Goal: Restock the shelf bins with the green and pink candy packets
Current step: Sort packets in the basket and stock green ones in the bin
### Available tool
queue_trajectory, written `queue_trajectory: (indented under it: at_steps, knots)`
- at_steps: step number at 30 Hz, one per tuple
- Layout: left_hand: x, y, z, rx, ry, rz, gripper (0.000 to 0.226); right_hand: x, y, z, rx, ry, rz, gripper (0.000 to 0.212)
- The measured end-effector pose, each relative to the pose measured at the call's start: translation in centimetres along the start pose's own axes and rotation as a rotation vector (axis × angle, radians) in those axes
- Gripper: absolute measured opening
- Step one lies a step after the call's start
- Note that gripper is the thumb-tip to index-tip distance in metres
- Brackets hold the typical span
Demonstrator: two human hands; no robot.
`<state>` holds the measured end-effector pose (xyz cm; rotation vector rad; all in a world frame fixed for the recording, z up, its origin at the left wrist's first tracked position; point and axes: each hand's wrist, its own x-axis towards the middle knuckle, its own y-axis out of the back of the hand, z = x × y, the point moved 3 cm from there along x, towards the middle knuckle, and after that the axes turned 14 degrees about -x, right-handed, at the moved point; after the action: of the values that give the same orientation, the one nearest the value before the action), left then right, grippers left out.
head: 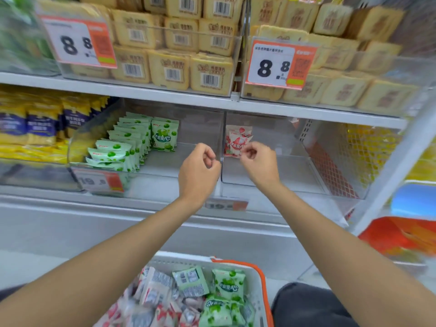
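Head view looks down on both bare hands raised in front of two clear plastic shelf bins on the middle shelf. The left hand is loosely curled with its fingers tucked toward the palm and holds nothing that I can see. The right hand is curled the same way, thumb and forefinger pinched near the lower edge of the single pink candy packet; whether it actually touches the packet I cannot tell.

That pink packet stands upright against the left wall of the right bin, likely set there to begin a front-facing row, since the rest of that bin is bare. The left bin holds the green candy packets: a leaning row filed along its left side, roughly ten or more though overlap prevents an exact count, plus one packet standing face-out at the back. The filed arrangement seems meant to pack many in while showing the labels. The right half of that bin is still open floor.

Below, between the forearms, a white basket with an orange handle carries the remaining stock: about four green packets visible on the right and a blurred heap of pink and white ones on the left, too jumbled to count. It sits close under the bins, presumably for short reaches.

Restocking looks early, especially for pink.
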<state>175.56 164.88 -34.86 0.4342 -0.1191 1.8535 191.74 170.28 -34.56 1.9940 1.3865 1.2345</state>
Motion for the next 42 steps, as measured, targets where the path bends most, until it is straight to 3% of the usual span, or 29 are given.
queue_trajectory:
  at_steps: [3, 5, 11, 14, 17, 20, 22, 24, 26, 27, 29, 31, 33, 35, 37, 40, 42]
  knots:
    - [-2.9, 1.6, -1.1, 0.061, 0.026, -0.056, 0.014, -5.8, 0.6, -1.9, 0.097, 0.061, 0.124, 0.011]
    - [-5.2, 2.8, -3.0, 0.066, 0.085, -0.129, 0.014, -9.8, -0.7, -2.1, 0.142, 0.039, 0.055, 0.011]
    - [-11.9, 8.7, -12.1, 0.192, 0.358, -0.412, 0.024, -20.1, -10.8, 1.8, -0.173, 0.075, -0.769, 0.024]
    - [-13.2, 11.3, -16.0, 0.372, 0.478, -0.504, 0.018, -23.0, -14.3, 3.9, -0.247, -0.028, -0.924, 0.016]
    - [-13.6, 11.9, -18.4, 0.488, 0.544, -0.538, 0.021, -24.8, -17.2, 4.6, -0.153, -0.311, -0.991, 0.018]
    - [-14.1, 11.8, -19.4, 0.46, 0.62, -0.569, 0.012, -26.1, -20.1, 4.7, 0.013, -0.563, -1.003, 0.034]
    - [-14.2, 11.7, -19.7, 0.473, 0.631, -0.584, 0.01, -26.8, -21.6, 4.8, 0.014, -0.639, -0.99, 0.032]
    - [-14.5, 11.6, -19.5, 0.498, 0.636, -0.595, 0.015, -27.2, -22.6, 5.0, -0.09, -0.613, -0.963, 0.024]
    - [-14.6, 11.7, -19.5, 0.503, 0.632, -0.596, 0.017, -26.9, -22.4, 3.9, -0.211, -0.471, -0.969, 0.012]
    - [-14.7, 11.9, -19.7, 0.514, 0.632, -0.61, 0.018, -26.5, -22.0, 3.1, -0.231, -0.419, -0.976, 0.016]
    - [-15.0, 12.2, -20.0, 0.552, 0.62, -0.695, 0.041, -25.5, -21.3, 1.6, -0.178, -0.436, -0.972, 0.03]
    - [-15.6, 12.4, -20.1, 0.555, 0.63, -0.818, 0.083, -24.5, -20.4, 0.2, 0.112, -0.688, -0.944, 0.021]
    - [-16.0, 12.4, -20.0, 0.484, 0.617, -0.826, 0.098, -23.7, -19.0, -1.7, 0.407, -0.887, -0.972, 0.011]
    - [-15.5, 12.4, -19.8, 0.382, 0.585, -0.682, 0.076, -22.8, -17.6, -2.9, 0.491, -0.835, -1.023, 0.018]
    - [-14.3, 12.8, -19.1, 0.291, 0.579, -0.506, 0.051, -21.7, -16.1, -3.4, 0.473, -0.743, -0.953, 0.03]
    - [-12.7, 12.9, -18.1, 0.009, 0.71, -0.407, 0.03, -20.6, -14.2, -3.2, 0.332, -0.583, -0.808, 0.035]
    - [-12.1, 12.7, -17.4, -0.169, 0.771, -0.375, 0.034, -20.5, -13.5, -3.4, 0.362, -0.49, -0.869, 0.038]
